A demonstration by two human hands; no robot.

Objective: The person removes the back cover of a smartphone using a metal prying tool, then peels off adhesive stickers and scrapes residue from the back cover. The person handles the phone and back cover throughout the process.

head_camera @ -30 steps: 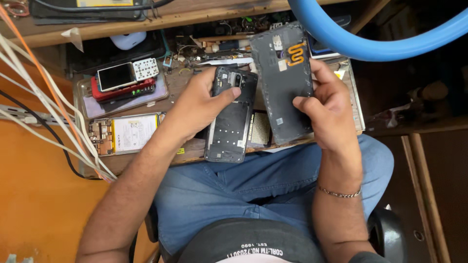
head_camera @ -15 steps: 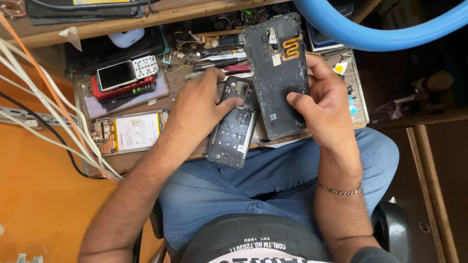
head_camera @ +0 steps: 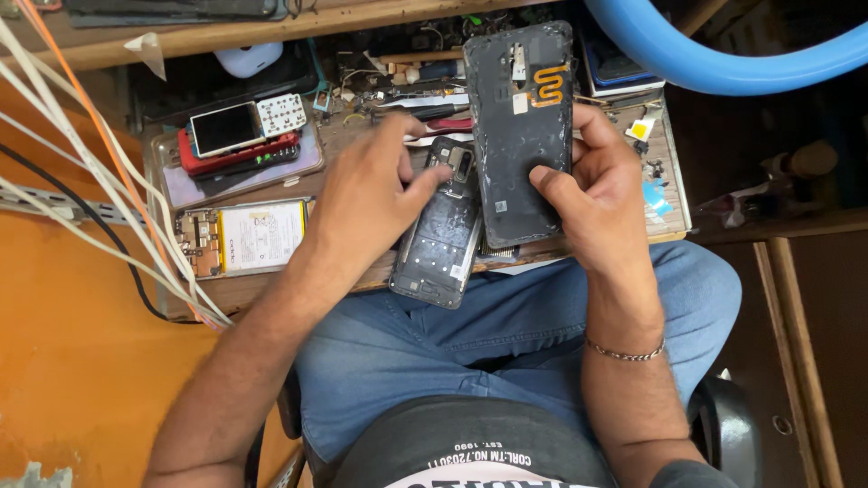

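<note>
From the head view I see my left hand (head_camera: 375,194) resting on an opened smartphone frame (head_camera: 440,235), fingers curled, the fingertips pressing near its camera cut-out at the upper end; the frame lies tilted across the near edge of the wooden work tray (head_camera: 665,194) and overhangs my blue jeans (head_camera: 506,334). My right hand (head_camera: 601,194) pinches a dark phone back cover (head_camera: 524,126), thumb on its inner face and fingers behind its right edge; the cover stands raised, inner side toward me, just beside and partly overlapping the frame, hiding the tray behind it. To the left, well apart, lies a stack of small handsets (head_camera: 240,136) on a grey tablet-like slab, and below it a white phone battery (head_camera: 258,237) with its circuit strip. Loose screws, tools and small parts (head_camera: 389,77) crowd the tray's far side. White and orange cables (head_camera: 81,181) cross the left margin above an orange floor (head_camera: 63,361); a blue hose (head_camera: 723,63) arcs over the upper right; a wooden shelf edge (head_camera: 271,32) runs along the top.
</note>
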